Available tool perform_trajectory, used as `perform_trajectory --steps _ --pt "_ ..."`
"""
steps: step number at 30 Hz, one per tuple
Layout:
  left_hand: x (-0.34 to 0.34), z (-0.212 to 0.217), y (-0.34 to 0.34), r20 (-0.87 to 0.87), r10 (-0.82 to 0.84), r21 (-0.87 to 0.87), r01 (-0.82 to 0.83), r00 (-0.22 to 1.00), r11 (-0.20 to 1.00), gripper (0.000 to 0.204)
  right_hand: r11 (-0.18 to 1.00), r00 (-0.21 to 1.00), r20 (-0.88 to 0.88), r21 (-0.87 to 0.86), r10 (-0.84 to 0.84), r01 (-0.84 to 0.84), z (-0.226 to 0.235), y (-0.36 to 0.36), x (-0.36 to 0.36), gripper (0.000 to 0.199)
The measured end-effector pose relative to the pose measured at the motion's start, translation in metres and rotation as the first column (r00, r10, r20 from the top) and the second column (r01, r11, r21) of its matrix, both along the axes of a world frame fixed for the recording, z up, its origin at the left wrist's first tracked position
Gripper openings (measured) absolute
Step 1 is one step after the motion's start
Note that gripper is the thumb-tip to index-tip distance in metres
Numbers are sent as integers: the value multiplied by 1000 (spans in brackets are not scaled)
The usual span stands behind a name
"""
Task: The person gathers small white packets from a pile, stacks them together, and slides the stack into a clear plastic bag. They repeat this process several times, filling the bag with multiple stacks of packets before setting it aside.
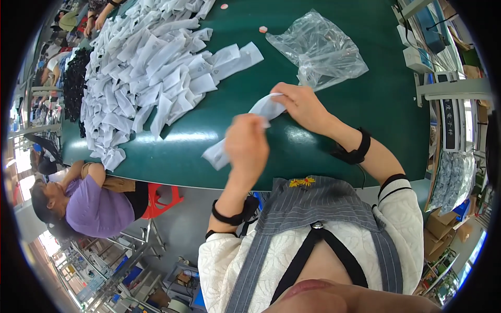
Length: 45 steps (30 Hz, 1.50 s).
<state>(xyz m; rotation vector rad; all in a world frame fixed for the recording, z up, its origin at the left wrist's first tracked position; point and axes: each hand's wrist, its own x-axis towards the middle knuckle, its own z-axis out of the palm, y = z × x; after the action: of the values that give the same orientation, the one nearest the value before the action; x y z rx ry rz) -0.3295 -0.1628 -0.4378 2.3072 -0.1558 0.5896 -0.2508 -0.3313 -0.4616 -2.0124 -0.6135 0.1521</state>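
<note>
A long, narrow white plastic sleeve [268,108] is stretched between my hands, just over the green table. My right hand [305,107] pinches its upper right end between thumb and fingers. Lower down, my left hand [248,146] is curled over the sleeve and blurred by motion. The sleeve's other end [215,155] sticks out to the left below that hand. What lies inside the sleeve, if anything, is hidden. To the left spreads a big heap of similar white sleeves [151,62].
On the green table [334,143] lies a crumpled clear plastic bag [323,52], beyond my right hand. Small pinkish discs [263,29] sit near it. A black bundle [77,88] borders the heap. A co-worker in purple [99,206] sits at left; another person's hands [94,22] are at far left.
</note>
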Motion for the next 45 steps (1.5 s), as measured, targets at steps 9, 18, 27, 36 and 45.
perform_trajectory --steps 9,18,27,36,45 --pt "-26 -75 -56 -110 -289 -84 281 951 956 16 961 948 -155 -47 -277 274 -18 -50 -50 23" --pt "-56 -57 -1 -158 -333 209 361 929 909 36 937 993 -42 -328 115 -122 -29 -42 -83 17" --pt "-57 -81 -4 -209 -266 224 311 941 924 41 973 998 -42 -230 -39 29 -9 -50 -57 10" --pt "-43 -61 -4 -146 -201 344 240 969 908 26 851 939 8 -427 343 -307 -33 -28 -7 20" --pt "-35 -93 15 -155 -165 193 194 974 962 24 808 838 294 -530 459 -256 -1 70 41 30"
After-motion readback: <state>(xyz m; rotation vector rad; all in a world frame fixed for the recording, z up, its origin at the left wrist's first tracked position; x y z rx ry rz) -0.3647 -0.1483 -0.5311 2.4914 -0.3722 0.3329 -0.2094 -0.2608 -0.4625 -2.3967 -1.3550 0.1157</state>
